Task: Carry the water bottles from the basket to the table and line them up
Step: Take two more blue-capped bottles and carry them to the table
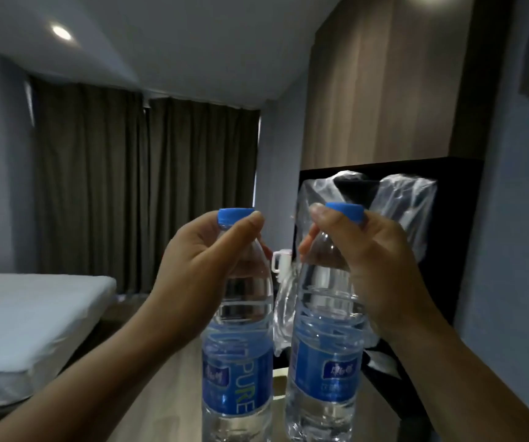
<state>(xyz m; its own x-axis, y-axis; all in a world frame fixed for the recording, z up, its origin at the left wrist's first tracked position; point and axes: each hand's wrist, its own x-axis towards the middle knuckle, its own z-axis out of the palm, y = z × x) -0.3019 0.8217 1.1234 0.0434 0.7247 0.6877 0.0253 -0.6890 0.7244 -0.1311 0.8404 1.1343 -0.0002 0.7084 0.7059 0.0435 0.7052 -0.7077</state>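
Two clear water bottles with blue caps and blue labels hang upright side by side in front of me. My left hand (202, 266) grips the neck of the left bottle (237, 362) just under its cap. My right hand (374, 266) grips the neck of the right bottle (323, 362) the same way. Both bottles are held up in the air; their bottoms are cut off by the lower edge of the view. A wooden table top (167, 393) lies below and behind them. No basket is in view.
A dark box or bin lined with a clear plastic bag (400, 202) stands behind the bottles on the right. A white mug (279, 261) sits beyond them. A bed with white sheets (27, 320) fills the left; dark curtains (142, 186) hang at the back.
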